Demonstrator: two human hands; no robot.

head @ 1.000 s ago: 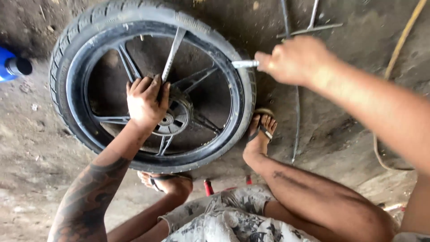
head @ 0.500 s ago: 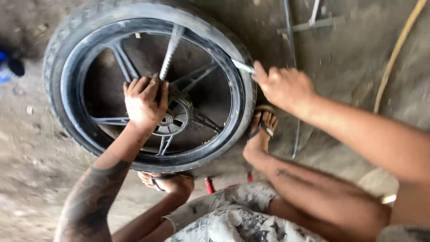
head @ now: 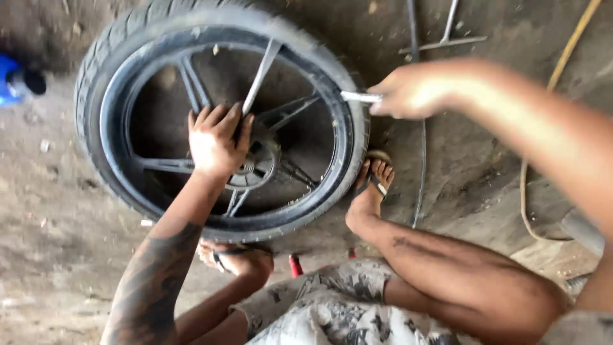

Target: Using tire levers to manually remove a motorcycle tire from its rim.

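Head view: wheel (head: 220,121) lies flat on the dirt floor (head: 57,255); black tyre, spoked rim
Left hand (head: 214,140): palm down on the spokes beside the hub (head: 258,166); fingers spread, grip closed on nothing
Right hand (head: 412,89): blurred; grip closed round a thin metal tool (head: 359,97), its tip at the tyre's right edge
Feet: right foot (head: 373,185) touches the tyre; left foot (head: 233,259) just beside its near edge
Container: blue bottle (head: 16,80) at far left, contents hidden
Floor: metal rods (head: 440,43) and a yellowish hose (head: 562,70) lie past the wheel
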